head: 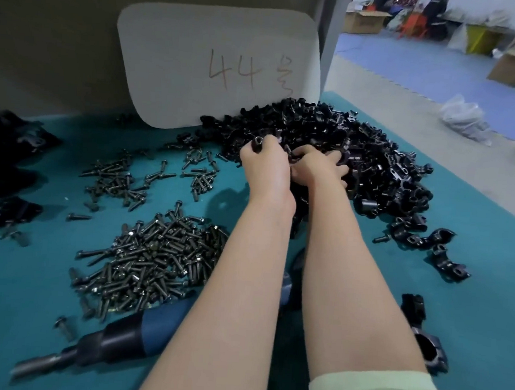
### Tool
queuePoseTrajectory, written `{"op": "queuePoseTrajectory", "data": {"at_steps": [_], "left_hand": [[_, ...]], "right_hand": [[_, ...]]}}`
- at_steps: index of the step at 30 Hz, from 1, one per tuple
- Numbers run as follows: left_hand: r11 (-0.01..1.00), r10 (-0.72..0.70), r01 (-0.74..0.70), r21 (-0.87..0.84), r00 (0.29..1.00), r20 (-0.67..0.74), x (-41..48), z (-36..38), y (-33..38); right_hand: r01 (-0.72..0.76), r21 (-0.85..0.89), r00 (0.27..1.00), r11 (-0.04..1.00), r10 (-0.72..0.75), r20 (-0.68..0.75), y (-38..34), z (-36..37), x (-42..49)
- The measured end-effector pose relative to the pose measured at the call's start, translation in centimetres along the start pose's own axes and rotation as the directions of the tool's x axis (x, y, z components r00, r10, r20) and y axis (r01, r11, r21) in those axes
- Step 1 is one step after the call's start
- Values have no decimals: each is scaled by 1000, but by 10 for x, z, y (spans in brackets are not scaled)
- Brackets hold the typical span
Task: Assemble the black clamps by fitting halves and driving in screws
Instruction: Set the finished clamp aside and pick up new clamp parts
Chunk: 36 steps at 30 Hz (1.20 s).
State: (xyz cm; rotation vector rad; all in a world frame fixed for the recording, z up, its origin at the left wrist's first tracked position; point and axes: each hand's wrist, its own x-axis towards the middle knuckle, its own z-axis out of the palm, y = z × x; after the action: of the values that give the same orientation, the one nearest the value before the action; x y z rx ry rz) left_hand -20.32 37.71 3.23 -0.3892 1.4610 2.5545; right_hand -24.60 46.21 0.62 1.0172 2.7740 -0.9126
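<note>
So right now I'm reaching both hands into the far side of the pile of clamp halves [374, 160], which is sitting on the teal mat [30, 285] far right, just in front of the white card [216, 67]. My left hand [265, 171] is curled around a small dark piece [258, 140] with a round socket end poking out the top. It's looking like a screw to me, but it's too small to call. My right hand [316, 168] is touching the left one, fingers bent down into the heap. I can't tell if it's actually gripping a half or just digging around. I'd say I'm at the picking and mating stage, nothing driven on this one yet. The big heap of screws [154, 260] is lying near left, with looser screws [120, 179] further back. The driver [112, 340] is lying untouched, near left, partly under my left forearm. One put-together clamp [425, 343] is resting near right. Next I'm thinking two matching halves need pulling free of the tangle and lining up hole to hole, then one hand needs freeing for the driver.
</note>
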Motion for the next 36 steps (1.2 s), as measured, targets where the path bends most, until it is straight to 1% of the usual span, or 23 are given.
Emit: {"op": "queuePoseTrajectory", "data": {"at_steps": [3, 5, 8, 11, 13, 14, 16, 18, 20, 22, 24, 26, 28, 30, 31, 33, 36], "left_hand": [[999, 38, -37, 27, 999, -23, -14, -6, 0], [998, 49, -47, 35, 997, -56, -24, -13, 1], [998, 57, -58, -8, 996, -72, -43, -28, 8], [997, 78, -77, 21, 995, -62, -60, -50, 17], [997, 79, -78, 19, 995, -62, -70, -69, 23], [997, 82, -82, -1, 995, -62, -76, -81, 26], [992, 119, -122, -41, 991, -64, -90, -106, 31], [984, 164, -170, -54, 982, -92, -101, -137, 35], [979, 195, -200, -23, 970, -145, -112, -166, 38], [967, 252, -241, 77, 945, -208, -125, -198, 39], [942, 324, -287, 174, 911, -255, -135, -218, 38], [927, 365, -318, 196, 886, -287, -146, -237, 35], [913, 389, -327, 245, 879, -277, -152, -252, 32], [876, 426, -323, 358, 865, -264, -155, -262, 28], [855, 450, -334, 396, 858, -248, -155, -265, 27], [822, 484, -365, 437, 852, -200, -155, -269, 26], [745, 538, -401, 534, 834, -125, -154, -270, 23]], "right_hand": [[68, -48, 994, 997, -63, 84, 1, 1, -23], [74, -38, 993, 997, -70, 99, 1, 5, -38], [56, 20, 998, 998, -57, 38, 3, 10, -60], [48, 95, 998, 994, -44, -43, 6, 8, -83], [119, 169, 987, 978, -98, -125, 9, 9, -102], [197, 212, 972, 957, -163, -168, 9, 11, -114], [375, 327, 922, 868, -310, -234, 8, 20, -142], [462, 450, 887, 764, -397, -237, 3, 33, -176], [453, 585, 882, 673, -433, -185, -5, 50, -207], [414, 682, 877, 602, -464, -123, -14, 70, -240], [440, 676, 845, 590, -526, -91, -21, 88, -261], [465, 658, 813, 592, -580, -53, -25, 107, -282], [445, 697, 790, 563, -613, -10, -25, 120, -295], [440, 720, 764, 537, -645, 15, -22, 128, -299], [464, 715, 747, 523, -664, 1, -21, 131, -299], [513, 720, 726, 467, -684, -74, -19, 134, -300], [490, 786, 737, 376, -661, -144, -19, 135, -303]]}}
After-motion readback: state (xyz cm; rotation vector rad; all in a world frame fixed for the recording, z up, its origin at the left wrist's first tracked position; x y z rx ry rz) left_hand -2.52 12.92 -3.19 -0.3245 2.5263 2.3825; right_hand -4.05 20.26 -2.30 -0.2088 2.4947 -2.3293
